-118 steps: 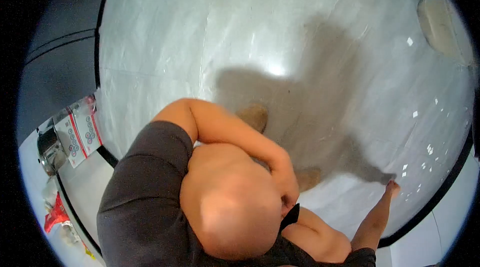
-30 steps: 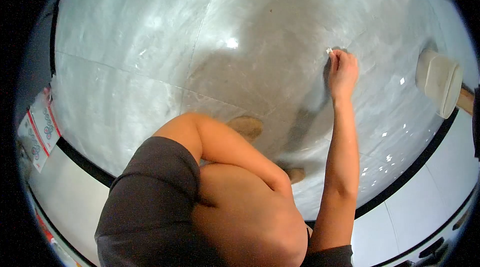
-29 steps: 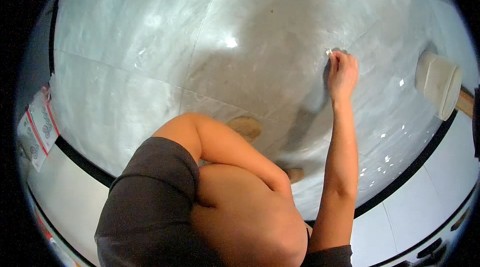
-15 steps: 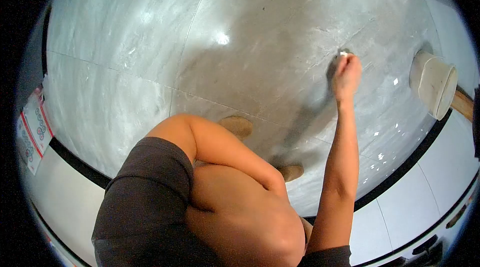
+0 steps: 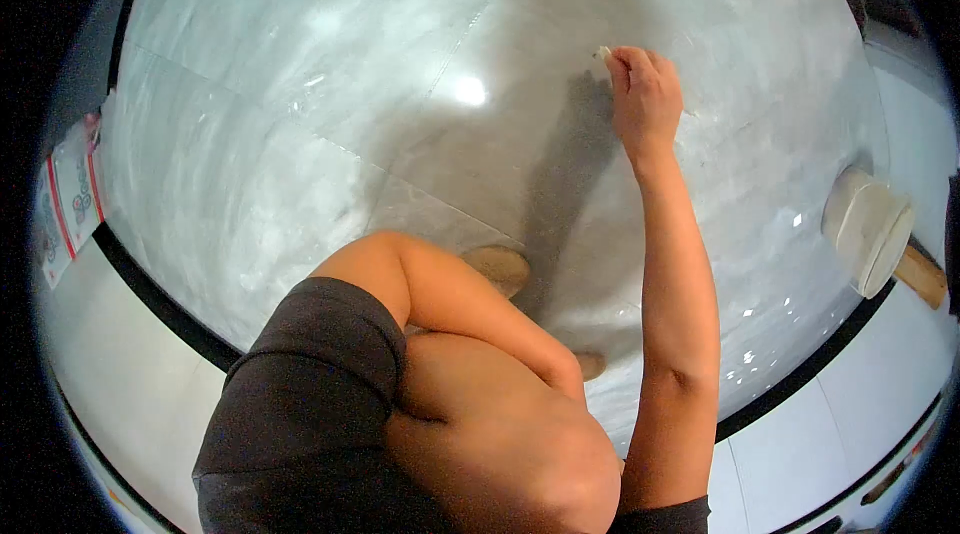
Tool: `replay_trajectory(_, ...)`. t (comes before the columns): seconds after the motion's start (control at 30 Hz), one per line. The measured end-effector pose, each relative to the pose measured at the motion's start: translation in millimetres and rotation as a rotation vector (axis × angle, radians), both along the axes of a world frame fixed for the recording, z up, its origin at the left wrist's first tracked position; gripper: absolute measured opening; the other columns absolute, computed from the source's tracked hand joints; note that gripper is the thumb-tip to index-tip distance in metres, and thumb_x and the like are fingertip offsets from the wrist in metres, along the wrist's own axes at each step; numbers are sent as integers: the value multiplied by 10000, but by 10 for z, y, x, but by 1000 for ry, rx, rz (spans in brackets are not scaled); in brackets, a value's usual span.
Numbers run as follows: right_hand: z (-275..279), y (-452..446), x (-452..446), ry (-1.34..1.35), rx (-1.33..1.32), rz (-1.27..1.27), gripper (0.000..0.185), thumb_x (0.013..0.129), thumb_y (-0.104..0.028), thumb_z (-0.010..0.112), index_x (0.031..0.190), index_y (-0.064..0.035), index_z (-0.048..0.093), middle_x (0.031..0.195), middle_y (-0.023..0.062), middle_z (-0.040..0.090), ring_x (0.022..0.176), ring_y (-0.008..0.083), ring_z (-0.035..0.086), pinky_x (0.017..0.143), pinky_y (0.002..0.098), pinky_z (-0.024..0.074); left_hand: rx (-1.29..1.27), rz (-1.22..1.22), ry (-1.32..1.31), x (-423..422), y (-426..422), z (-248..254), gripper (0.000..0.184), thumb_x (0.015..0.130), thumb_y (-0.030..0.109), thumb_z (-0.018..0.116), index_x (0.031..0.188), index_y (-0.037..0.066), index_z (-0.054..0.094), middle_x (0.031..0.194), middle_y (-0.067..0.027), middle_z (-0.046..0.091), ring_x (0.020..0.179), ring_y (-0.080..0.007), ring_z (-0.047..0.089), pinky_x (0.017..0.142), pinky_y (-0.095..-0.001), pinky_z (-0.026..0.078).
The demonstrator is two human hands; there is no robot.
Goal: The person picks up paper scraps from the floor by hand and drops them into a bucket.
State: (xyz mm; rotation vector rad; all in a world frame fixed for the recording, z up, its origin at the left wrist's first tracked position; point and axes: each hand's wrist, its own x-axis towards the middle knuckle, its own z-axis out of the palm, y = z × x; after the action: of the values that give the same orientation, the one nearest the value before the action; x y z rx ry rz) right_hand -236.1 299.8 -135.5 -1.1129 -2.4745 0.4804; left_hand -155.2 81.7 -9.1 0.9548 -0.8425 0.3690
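Note:
My right hand (image 5: 648, 99) is stretched out over the grey marbled floor (image 5: 240, 134), its thumb and fingers pinched on a small whitish piece (image 5: 604, 53). What kind of piece it is, I cannot make out. The hand seems raised off the floor, with its shadow lying to the left. My bent left arm (image 5: 470, 299) crosses in front of my knee, and my left hand is out of sight. Below the arm, the tip of a brown shoe (image 5: 497, 270) shows on the floor.
A whitish bucket (image 5: 866, 234) stands at the right edge, beside a wooden piece (image 5: 920, 277). Small white scraps (image 5: 748, 358) are scattered near it. At the left lies a white and red printed package (image 5: 75, 194). A black strip (image 5: 160, 294) borders the floor.
My right hand has moved left and come up from near the floor, still pinching the whitish piece. The camera view has shifted slightly. My left arm keeps its pose.

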Motion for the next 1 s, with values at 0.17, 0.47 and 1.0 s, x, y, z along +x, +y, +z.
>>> replay_trajectory(0.17,-6,-23,-98,-106,31,49,66,741,-163,623,721,-101,622,715,57,583,723,242,550,640,338,439,1,25,13,-44,25,5,294,790,163,560,973,-66,551,962,-204,591,880,-271,547,773,-378,416)
replay_trajectory(0.47,37,103,-197,-469,230,220,67,718,-140,552,669,-103,579,705,83,576,717,245,565,622,371,449,15,-1,11,-45,27,-42,287,787,160,564,969,-62,552,952,-199,593,878,-262,547,769,-375,416)
replay_trajectory(1.0,348,223,1814,13,-376,-531,183,820,-190,594,830,-10,621,659,13,568,587,75,481,552,214,392,49,-89,159,-57,53,-9,259,760,164,607,945,-13,568,892,-153,604,843,-226,559,729,-352,429)
